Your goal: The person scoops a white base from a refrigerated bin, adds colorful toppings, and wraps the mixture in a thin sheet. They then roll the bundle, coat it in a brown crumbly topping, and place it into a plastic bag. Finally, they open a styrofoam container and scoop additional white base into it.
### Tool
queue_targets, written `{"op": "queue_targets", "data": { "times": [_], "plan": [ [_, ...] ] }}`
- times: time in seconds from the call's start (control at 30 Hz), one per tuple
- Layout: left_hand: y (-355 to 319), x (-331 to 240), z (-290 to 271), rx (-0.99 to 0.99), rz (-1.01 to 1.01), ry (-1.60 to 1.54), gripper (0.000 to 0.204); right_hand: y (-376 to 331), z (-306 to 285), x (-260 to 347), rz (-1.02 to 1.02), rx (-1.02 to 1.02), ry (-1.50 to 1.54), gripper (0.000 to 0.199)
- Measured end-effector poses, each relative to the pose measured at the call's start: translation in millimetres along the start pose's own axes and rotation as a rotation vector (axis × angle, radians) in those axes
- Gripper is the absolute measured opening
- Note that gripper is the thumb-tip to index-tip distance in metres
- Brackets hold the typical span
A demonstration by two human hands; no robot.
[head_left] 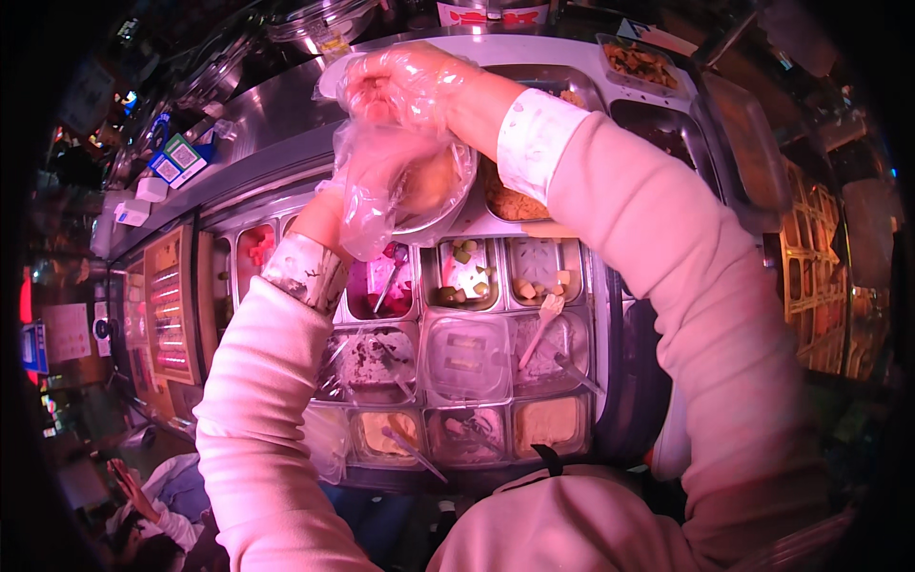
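Both of my hands wear loose, clear plastic gloves above the far part of the counter. My left hand [396, 157] is smeared by motion over the near-left rim of a round bowl, and its fingers cannot be made out. Pale yellowish-orange food [431, 183] shows in the bowl through the film. Just beyond, my right hand [405, 81] is bent over with its fingers curled in; what they hold, if anything, is hidden by crumpled plastic. A pale rounded edge [331, 78] shows beside its fingers.
Nearer me, metal trays hold diced toppings [462, 272]; lidded clear tubs [467, 357] and spoons [541, 329] fill the rows before me. A brown crumbly topping tray [515, 202] lies beneath my right forearm. Code signs [178, 160] stand left; a dark-filled tray [662, 129] sits right.
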State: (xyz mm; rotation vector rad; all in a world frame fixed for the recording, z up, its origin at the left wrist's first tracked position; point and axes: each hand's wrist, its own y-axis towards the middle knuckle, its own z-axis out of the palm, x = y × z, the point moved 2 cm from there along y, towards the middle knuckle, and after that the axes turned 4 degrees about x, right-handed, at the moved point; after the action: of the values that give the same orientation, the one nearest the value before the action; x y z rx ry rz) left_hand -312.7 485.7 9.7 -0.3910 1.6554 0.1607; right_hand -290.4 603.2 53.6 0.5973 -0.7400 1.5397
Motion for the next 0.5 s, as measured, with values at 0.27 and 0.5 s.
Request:
{"op": "queue_targets", "data": {
  "times": [0.27,0.5],
  "plan": [
    [-23.6,-14.6,-16.8,-0.051,0.319,0.172,0.042,-0.9,13.3,5.6,-0.088,0.593,0.829,0.022],
    [-18.8,-25.2,-24.9,-0.088,0.452,-0.375,0.044,0.6,46.0,16.0,-0.073,0.775,0.846,0.025]
  ]
}}
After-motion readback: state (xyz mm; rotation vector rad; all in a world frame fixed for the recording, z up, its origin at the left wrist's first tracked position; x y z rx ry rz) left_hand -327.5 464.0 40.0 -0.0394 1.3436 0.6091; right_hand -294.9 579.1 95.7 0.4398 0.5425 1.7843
